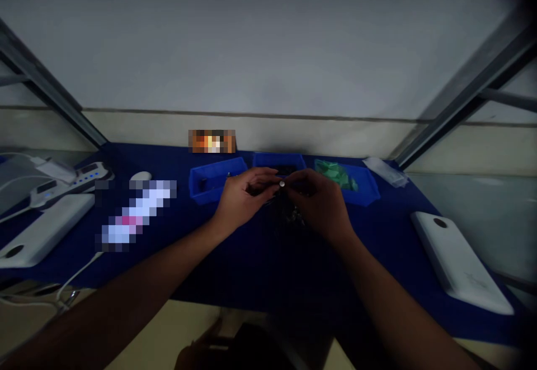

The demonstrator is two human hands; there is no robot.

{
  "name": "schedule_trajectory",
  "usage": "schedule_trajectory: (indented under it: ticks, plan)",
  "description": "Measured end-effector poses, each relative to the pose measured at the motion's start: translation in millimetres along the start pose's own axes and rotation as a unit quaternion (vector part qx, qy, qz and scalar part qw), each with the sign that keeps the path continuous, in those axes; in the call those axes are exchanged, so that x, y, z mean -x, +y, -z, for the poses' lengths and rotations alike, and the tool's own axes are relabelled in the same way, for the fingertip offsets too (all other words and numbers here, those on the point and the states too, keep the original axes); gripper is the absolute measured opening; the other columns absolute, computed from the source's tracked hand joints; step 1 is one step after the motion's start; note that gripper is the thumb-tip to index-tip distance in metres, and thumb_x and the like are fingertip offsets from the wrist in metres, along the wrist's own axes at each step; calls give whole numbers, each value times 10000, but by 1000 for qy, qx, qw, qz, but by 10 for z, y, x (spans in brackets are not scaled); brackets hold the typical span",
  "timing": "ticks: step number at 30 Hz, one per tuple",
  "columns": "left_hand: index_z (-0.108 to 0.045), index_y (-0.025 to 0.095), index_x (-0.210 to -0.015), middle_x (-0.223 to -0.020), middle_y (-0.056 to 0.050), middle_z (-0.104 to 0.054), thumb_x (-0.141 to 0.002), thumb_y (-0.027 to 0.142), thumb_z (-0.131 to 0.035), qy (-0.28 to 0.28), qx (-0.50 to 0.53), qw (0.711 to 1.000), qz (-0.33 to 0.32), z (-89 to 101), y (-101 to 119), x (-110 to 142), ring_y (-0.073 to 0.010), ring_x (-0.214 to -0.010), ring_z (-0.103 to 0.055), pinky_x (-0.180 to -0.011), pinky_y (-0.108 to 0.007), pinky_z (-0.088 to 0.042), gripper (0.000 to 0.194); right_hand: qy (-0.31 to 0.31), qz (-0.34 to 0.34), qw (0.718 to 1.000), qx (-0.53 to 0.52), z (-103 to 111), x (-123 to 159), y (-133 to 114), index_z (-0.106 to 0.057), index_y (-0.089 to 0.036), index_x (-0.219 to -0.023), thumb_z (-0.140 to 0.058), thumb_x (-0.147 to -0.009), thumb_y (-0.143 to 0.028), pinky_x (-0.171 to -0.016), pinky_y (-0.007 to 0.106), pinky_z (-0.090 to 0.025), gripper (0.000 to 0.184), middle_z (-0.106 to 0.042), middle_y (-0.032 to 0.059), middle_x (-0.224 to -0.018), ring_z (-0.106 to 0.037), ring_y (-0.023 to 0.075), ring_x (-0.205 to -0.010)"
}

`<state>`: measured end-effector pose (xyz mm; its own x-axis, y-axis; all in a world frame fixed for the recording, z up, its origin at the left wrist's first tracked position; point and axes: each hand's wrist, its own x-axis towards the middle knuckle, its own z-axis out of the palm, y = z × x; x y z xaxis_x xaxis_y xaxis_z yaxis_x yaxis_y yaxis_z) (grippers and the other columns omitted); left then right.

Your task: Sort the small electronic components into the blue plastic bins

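Observation:
My left hand [247, 193] and my right hand [321, 196] meet at the middle of the blue table, thumbs and fingers pinched toward each other. Between the fingertips shows a small round, pale, shiny piece [282, 183]; its kind is too small to make out. Both hands are closed at it. Below them on the table lies a dark heap of small pieces [293, 216] with some shiny bits, partly covered by my right hand. A blue tray [197, 185] stands just left of my left hand, another blue tray [279, 160] behind both hands.
A third blue tray [369, 188] at right holds green plastic bags [338, 174]. Clear plastic [386, 171] lies beyond it. White power banks [461, 263] lie at both sides. At left are a lit phone [140, 213], a power strip [84, 177], cables and a white mouse-like object [141, 177].

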<state>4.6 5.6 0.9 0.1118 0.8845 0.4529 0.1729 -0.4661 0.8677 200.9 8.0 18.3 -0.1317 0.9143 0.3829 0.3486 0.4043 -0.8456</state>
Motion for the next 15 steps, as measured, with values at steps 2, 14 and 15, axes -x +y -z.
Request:
schedule_trajectory:
  ticks: [2, 14, 15]
  plan:
    - [-712, 222, -1220, -1099, -55, -811, -928, 281, -767, 3, -41, 999, -18, 4, 9, 7, -192, -1011, -786, -936, -339, -644, 303, -5, 5, 1000, 8, -1, 0, 12, -774, -248, -974, -733, -884, -219, -855, 329, -606, 103, -810, 10, -998, -783, 205, -919]
    - [-680, 211, -1024, -1018, -57, -687, -904, 111, -613, 46, -422, 899, -108, 387, 5, -191, -242, -987, -657, -924, -398, -554, 170, -122, 159, 959, 198, -61, 27, 106, -737, -216, -1155, -615, -961, -98, -1009, 404, -529, 257, -759, 68, -1139, -672, 249, -1121]
    - [-666, 208, -975, -992, -64, -678, -886, 100, -609, 48, -442, 889, -107, 414, -13, -200, -262, -993, -640, -930, -421, -548, 152, -137, 173, 950, 219, -67, 33, 106, -740, -208, -1142, -611, -964, -94, -1016, 411, -524, 247, -752, 77, -1136, -651, 258, -1134]
